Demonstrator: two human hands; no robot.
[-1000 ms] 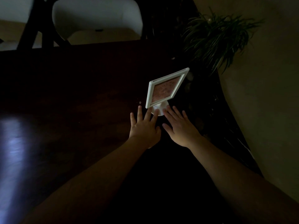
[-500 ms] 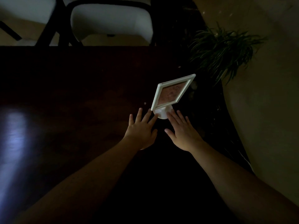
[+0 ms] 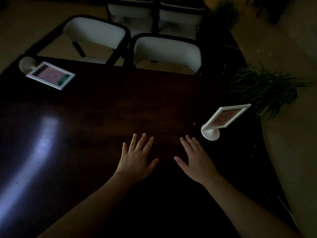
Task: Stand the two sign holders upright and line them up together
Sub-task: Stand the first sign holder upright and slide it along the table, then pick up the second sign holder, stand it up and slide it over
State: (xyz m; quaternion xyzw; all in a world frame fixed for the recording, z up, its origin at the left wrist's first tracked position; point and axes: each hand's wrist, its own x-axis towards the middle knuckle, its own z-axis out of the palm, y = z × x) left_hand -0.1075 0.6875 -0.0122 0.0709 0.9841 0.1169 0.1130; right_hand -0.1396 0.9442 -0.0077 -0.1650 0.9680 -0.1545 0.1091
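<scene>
One white sign holder (image 3: 223, 120) stands upright on its round base near the right edge of the dark wooden table (image 3: 106, 121). A second white sign holder (image 3: 49, 75) lies flat at the far left corner, its round base pointing left. My left hand (image 3: 137, 157) and my right hand (image 3: 195, 157) hover over the table with fingers spread, holding nothing. The right hand's fingertips are a short way left of the upright holder's base, apart from it.
Several white chairs with black frames (image 3: 164, 50) stand behind the far table edge. A green potted plant (image 3: 264, 88) sits just beyond the table's right side, behind the upright holder. A bright reflection (image 3: 42, 140) lies on the table's left part.
Both hands have drawn back from the upright holder's base and moved left. The view has swung left and up, bringing the flat holder into sight.
</scene>
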